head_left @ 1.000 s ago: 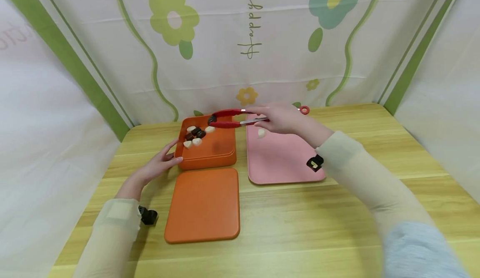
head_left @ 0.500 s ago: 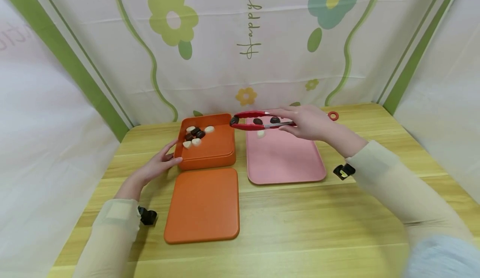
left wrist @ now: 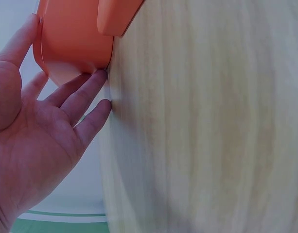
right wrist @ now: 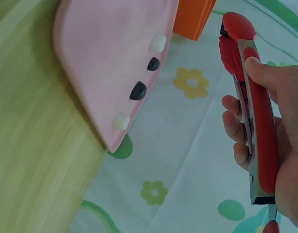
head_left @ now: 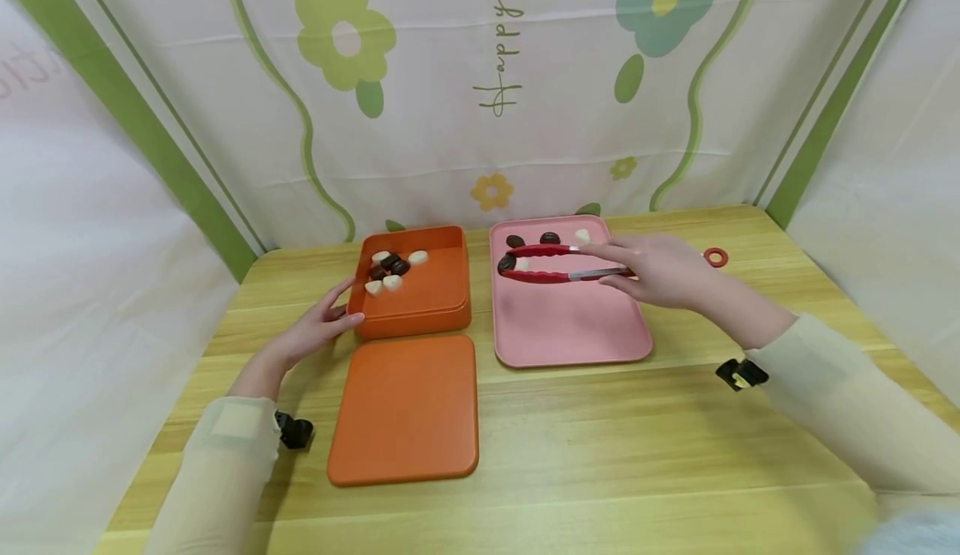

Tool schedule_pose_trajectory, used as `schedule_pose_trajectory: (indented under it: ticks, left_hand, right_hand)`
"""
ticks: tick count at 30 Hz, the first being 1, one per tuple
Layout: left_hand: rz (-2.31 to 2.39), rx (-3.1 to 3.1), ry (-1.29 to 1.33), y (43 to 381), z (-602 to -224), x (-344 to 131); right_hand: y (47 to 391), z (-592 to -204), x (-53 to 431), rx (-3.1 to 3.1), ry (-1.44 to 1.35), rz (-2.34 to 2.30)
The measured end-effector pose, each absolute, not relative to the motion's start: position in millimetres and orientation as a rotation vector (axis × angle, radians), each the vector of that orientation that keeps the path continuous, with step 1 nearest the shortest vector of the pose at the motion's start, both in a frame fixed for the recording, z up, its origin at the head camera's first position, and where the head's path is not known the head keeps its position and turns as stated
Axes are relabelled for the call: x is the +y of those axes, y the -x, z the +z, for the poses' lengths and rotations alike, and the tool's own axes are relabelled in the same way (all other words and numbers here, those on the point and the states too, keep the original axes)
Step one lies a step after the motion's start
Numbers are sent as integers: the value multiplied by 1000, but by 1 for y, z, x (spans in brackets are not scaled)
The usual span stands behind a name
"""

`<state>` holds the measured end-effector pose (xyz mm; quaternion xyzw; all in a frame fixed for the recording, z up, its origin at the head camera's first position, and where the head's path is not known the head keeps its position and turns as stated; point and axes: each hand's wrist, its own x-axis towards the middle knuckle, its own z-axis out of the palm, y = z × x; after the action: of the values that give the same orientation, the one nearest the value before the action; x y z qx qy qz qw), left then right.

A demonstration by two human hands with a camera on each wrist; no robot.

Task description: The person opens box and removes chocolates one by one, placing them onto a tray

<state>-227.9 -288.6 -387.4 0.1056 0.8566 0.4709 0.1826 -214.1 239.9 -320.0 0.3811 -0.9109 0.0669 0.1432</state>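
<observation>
Two pale sleeves [head_left: 213, 472] reach in over the wooden table [head_left: 585, 455], a small black device [head_left: 295, 432] at each wrist. Nearer than the left fingertips and off to their right, the orange lid [head_left: 405, 409] lies flat on the wood. Now the left hand [head_left: 311, 334]: fingers spread and nearly straight, touching the left wall of the orange box [head_left: 412, 324], thumb at its near corner. Inside, just to the right of those fingers, sit white pieces [head_left: 417, 257] and dark pieces [head_left: 390, 262], most of them bunched toward the hand.

Across to the right hand [head_left: 660, 272], fingers and thumb curled around the red-and-metal tongs [head_left: 546, 277]! Out to the left of those fingers, the red tips pinch one held dark piece [head_left: 507, 264], seen against the pink tray [head_left: 570, 322]; how high it hangs, I cannot tell. That tray lies left of the right fingers, and beyond the tongs its far side carries two dark chunks [head_left: 550, 238] and two white chunks [head_left: 582, 234], one of these partly covered by the tongs. Farther than every fingertip, a flowered white cloth [head_left: 420, 138] stands behind the table, "Happy" lettered sideways on it.
</observation>
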Motion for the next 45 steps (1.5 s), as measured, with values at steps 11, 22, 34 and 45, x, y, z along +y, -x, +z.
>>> schedule_pose_trajectory:
  ticks: [11,22,34,45]
  left_hand:
    - [1328,2413,-292,229,-389,-290]
    - [1349,2390,-290,230,-389,-291]
    - [1345,2395,-291,231,-391,-291]
    - [1350,2389,-284,231,-392,-291]
  right_hand:
    - [208,-334,267,-2672,-1034,167]
    - [214,-348,282,-2692,-982,149]
    - [232,-354,288,-2810,-919,148]
    - [246,-355,283,-2900,-856,123]
